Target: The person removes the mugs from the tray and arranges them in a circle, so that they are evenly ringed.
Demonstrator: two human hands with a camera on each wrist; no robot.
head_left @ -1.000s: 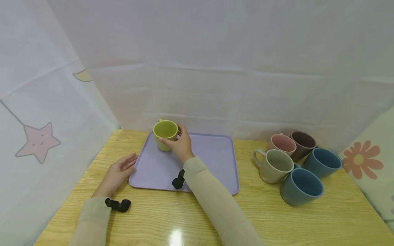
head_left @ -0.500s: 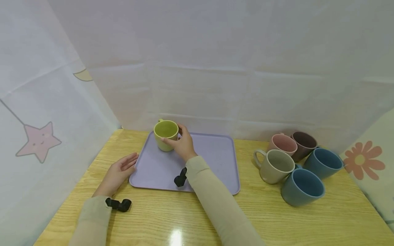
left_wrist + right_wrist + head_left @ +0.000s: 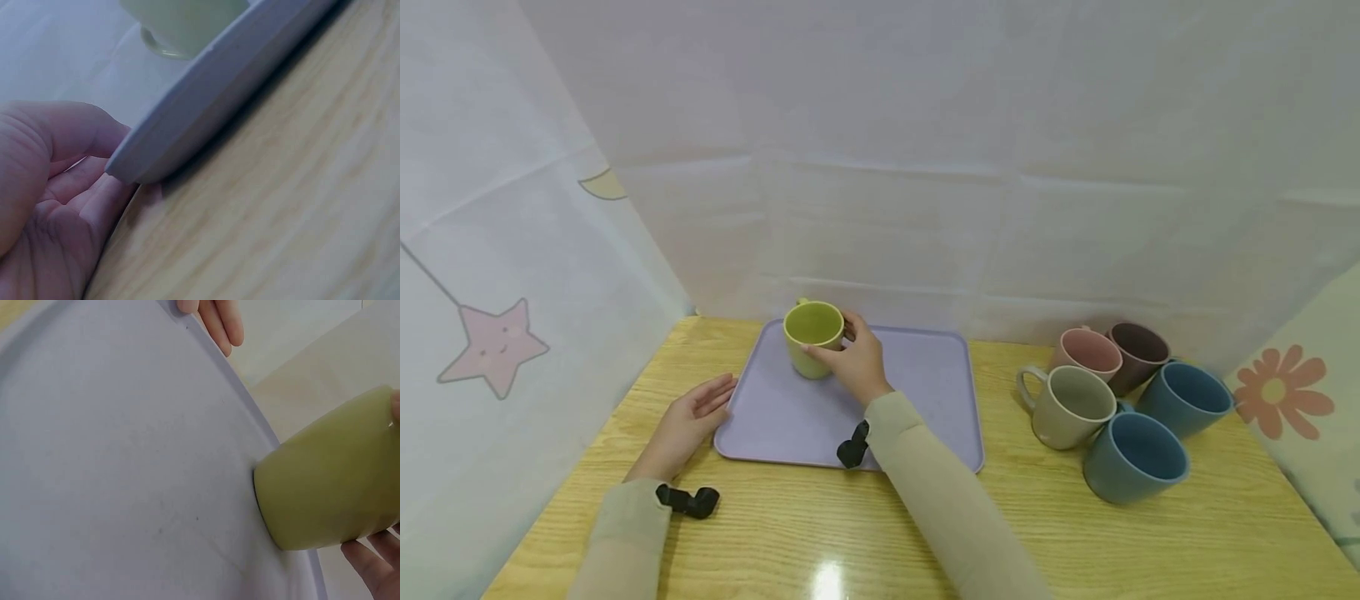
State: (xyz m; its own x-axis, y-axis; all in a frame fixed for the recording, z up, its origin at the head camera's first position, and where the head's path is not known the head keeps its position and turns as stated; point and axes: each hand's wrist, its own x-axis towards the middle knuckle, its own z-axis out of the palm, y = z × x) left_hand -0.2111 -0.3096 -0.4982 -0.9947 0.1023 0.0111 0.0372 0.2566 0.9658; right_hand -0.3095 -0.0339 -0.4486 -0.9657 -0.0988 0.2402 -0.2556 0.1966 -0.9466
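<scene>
A yellow-green mug [image 3: 814, 340] is upright over the back left of the lilac tray [image 3: 917, 400], its handle pointing to the back. My right hand [image 3: 859, 365] grips it from the right, thumb on the near side and fingers round the far side. In the right wrist view the base of the mug [image 3: 331, 478] is right at the tray surface. My left hand [image 3: 688, 421] rests at the tray's left edge with fingers extended. Seen from the left wrist, a digit of that hand [image 3: 75, 128] touches the tray rim [image 3: 206, 94], and other fingers are partly hidden.
On the right of the wooden table [image 3: 760, 533] stand a cream mug [image 3: 1071, 406], a pink mug [image 3: 1087, 352], a dark brown mug [image 3: 1138, 354] and two blue mugs, one near [image 3: 1137, 458] and one farther right [image 3: 1191, 396]. A white cloth [image 3: 880, 208] hangs behind the tray.
My right hand and the yellow-green mug have shifted slightly to the right and toward me over the tray. The left hand stays in place at the tray edge.
</scene>
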